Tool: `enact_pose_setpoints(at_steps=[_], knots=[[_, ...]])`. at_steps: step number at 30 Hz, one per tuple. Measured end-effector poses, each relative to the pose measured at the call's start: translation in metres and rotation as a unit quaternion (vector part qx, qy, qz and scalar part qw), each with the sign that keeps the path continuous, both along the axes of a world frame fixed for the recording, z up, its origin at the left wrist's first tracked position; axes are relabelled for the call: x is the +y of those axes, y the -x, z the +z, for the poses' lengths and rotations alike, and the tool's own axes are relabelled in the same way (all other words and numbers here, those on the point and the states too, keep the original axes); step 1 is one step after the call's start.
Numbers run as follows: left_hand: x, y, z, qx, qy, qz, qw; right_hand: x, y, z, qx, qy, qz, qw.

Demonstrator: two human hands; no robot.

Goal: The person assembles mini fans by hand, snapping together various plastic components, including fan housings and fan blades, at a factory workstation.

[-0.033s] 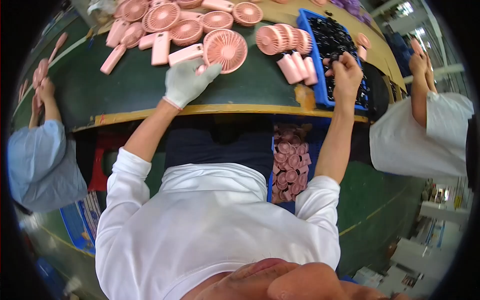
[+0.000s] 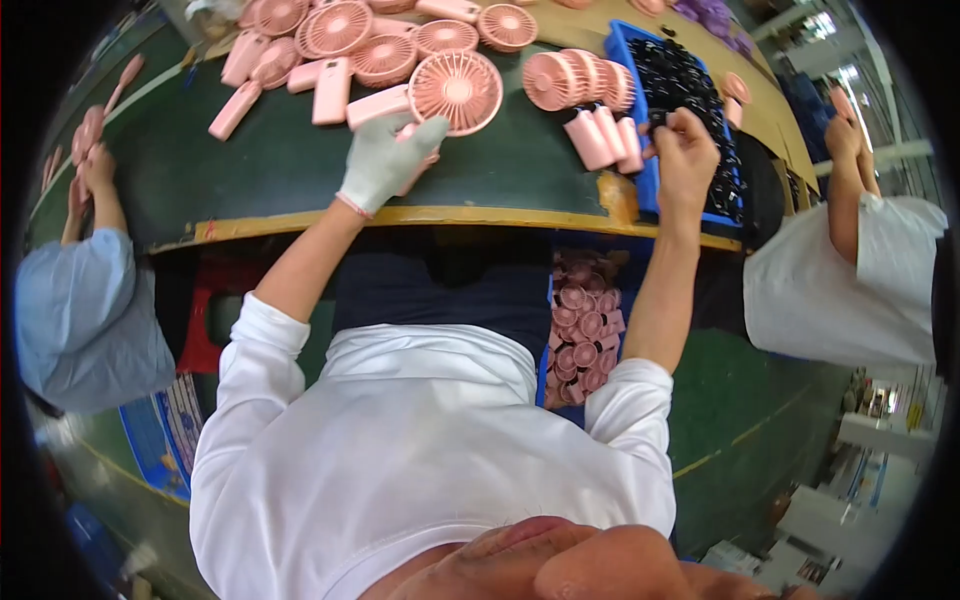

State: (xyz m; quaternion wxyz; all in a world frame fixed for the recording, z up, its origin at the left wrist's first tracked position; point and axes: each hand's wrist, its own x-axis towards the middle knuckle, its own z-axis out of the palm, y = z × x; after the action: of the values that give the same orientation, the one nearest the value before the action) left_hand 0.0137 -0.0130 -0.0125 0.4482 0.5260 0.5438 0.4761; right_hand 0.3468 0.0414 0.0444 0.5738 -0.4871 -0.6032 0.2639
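My left hand (image 2: pixel 384 165), in a pale glove, is closed around the handle of a pink handheld fan (image 2: pixel 456 92). The fan's round slatted head points away from me, and part of the handle shows below my fingers. My bare right hand (image 2: pixel 685 160) is over the left rim of a blue bin (image 2: pixel 648 185) filled with small black parts (image 2: pixel 685 85). Between its thumb and fingers is a small black piece (image 2: pixel 659 118), its exact shape hard to make out. Left of the bin, several pink fans (image 2: pixel 592 138) lie side by side in a row.
Many pink fans (image 2: pixel 335 28) are heaped on the far left of the green table (image 2: pixel 270 185). Beneath the table edge, a blue crate holds more pink fan parts (image 2: pixel 582 330). Co-workers in a blue sleeve (image 2: pixel 85 290) and a white sleeve (image 2: pixel 840 260) sit on either side.
My right hand has shifted left from over the black parts to the bin's rim. My left hand has turned slightly with the fan, and more of its handle shows. The view has shifted a little.
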Motion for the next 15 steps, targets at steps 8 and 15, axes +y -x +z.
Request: enact_pose_setpoints(at_steps=[8, 15], knots=[[-0.041, -0.036, 0.009, -0.345, 0.103, -0.104, 0.927, -0.06, 0.15, -0.023, -0.211, -0.34, -0.019, 0.916], [-0.049, -0.038, 0.011, -0.263, 0.06, -0.034, 0.962, -0.071, 0.163, -0.042, -0.338, -0.496, 0.014, 0.799]])
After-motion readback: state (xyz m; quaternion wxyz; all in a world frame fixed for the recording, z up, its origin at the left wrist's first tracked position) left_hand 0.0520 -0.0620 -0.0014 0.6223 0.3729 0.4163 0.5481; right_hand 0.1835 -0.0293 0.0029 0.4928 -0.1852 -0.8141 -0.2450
